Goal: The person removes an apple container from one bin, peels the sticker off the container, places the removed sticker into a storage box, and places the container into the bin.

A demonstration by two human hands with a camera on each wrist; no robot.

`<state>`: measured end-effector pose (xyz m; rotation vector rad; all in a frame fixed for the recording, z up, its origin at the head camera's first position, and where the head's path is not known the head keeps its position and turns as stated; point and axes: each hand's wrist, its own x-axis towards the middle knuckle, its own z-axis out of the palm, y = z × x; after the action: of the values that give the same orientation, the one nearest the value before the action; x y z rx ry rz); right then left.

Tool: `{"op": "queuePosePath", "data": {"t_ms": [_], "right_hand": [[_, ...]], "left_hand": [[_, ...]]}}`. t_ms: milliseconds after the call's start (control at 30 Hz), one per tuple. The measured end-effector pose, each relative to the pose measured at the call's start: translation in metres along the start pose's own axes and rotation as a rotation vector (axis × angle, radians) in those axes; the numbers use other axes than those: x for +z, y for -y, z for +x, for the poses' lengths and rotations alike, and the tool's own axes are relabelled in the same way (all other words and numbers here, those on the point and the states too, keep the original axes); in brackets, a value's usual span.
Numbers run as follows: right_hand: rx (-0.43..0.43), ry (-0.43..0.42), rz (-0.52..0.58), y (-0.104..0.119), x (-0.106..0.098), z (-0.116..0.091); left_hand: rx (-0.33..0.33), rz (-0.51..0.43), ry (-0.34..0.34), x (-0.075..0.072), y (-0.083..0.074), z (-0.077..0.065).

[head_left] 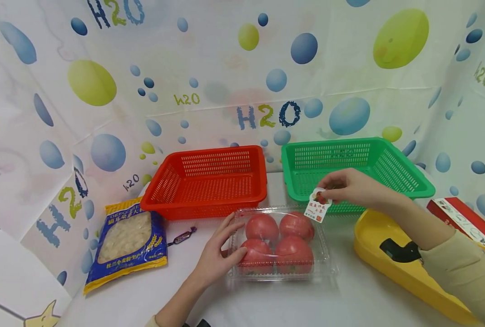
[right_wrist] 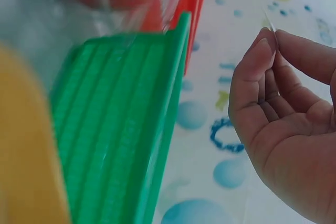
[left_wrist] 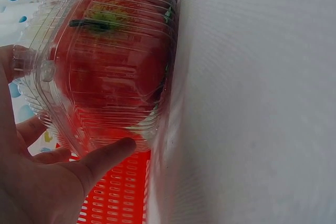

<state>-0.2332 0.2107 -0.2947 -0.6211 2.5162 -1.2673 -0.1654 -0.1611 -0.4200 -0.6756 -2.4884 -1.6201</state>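
A clear plastic clamshell box lies on the white table with several red tomatoes inside. My left hand rests on its left end, fingers spread along the side and lid. Above the box's back right corner, my right hand pinches a small white label with red and black print between thumb and fingertips. Only the label's thin edge shows in the right wrist view. Through the clear wall in the left wrist view, a tomato shows its green stem.
A red basket and a green basket stand behind the box. On the left lie a blue and yellow bag and a wrapped candy. A yellow tray holding a black object and a red box are on the right.
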Motion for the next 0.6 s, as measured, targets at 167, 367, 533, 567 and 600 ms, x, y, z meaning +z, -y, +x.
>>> {"op": "queuePosePath", "data": {"t_ms": [167, 367, 533, 567, 600], "right_hand": [[0.038, -0.032, -0.008, -0.018, -0.013, -0.018], [0.065, -0.069, -0.021, -0.042, -0.026, -0.040], [0.081, -0.079, -0.040, -0.062, -0.034, -0.054], [0.084, -0.080, -0.041, -0.065, -0.035, -0.056], [0.090, -0.080, -0.040, -0.069, -0.036, -0.059]], "left_hand": [[-0.002, 0.000, 0.001, 0.000, 0.001, 0.000], [-0.014, -0.011, -0.003, -0.001, 0.001, 0.000], [-0.006, -0.009, 0.001, -0.001, 0.001, 0.000], [-0.005, -0.008, 0.002, -0.001, 0.001, 0.000], [-0.004, -0.008, 0.002, -0.001, 0.001, 0.000]]}}
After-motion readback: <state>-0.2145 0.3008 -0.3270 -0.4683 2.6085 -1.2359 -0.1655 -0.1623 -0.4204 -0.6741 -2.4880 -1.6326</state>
